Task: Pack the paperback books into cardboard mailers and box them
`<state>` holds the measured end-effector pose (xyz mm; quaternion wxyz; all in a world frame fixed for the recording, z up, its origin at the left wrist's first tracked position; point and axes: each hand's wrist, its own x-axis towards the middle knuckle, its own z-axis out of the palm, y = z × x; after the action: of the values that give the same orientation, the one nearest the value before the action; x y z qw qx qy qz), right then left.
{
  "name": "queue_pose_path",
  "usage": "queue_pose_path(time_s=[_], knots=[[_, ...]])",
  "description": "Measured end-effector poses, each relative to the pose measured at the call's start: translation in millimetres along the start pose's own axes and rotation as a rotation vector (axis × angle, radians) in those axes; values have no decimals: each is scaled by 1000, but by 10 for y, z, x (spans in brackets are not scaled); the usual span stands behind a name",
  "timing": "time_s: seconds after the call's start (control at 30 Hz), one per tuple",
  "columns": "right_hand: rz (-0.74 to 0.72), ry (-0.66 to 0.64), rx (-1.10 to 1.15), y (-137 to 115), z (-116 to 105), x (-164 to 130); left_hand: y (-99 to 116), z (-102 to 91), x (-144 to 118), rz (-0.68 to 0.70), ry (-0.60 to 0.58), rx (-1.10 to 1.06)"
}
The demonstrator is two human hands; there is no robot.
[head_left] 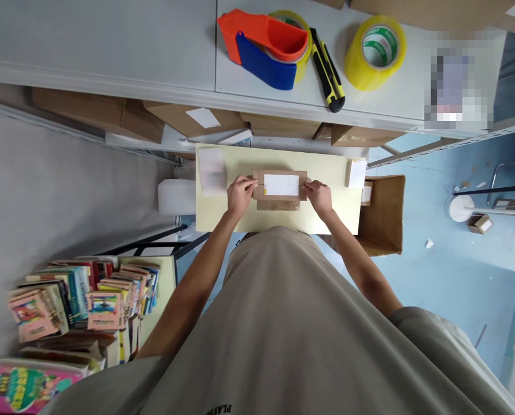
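Note:
A small brown cardboard box (260,176) lies on the pale yellow table (335,219) in front of me. On its top is a white label (282,185) with a small yellow mark at one corner. My left hand (240,196) pinches the box's left end, fingers closed. At the opposite end, my right hand (320,197) grips the right edge in a similar pinch. Shiny clear tape shows on the box's near side (279,205). The fingertips partly cover both ends.
On the shelf above lie a tape dispenser (264,49), a utility knife (328,72) and a yellow tape roll (375,53). White papers (211,171) and a white label stack (356,173) flank the box. An open carton (382,216) stands right; books (74,294) fill the lower left.

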<state>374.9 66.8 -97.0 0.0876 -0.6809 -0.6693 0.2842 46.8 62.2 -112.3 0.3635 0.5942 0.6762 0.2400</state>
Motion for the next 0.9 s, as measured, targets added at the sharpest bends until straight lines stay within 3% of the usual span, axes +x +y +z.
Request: queue_pose_path(time_s=[0.17, 0.43, 0.7, 0.9], knots=[[-12, 24, 16, 3, 3, 27, -5, 10, 32, -23, 12, -8], [111, 75, 239, -14, -13, -6, 9, -1, 50, -95, 19, -72], [21, 63, 173, -7, -108, -128, 88, -195, 83, -47, -39, -107], [108, 81, 170, -63, -44, -112, 86, -112, 17, -67, 2, -50]])
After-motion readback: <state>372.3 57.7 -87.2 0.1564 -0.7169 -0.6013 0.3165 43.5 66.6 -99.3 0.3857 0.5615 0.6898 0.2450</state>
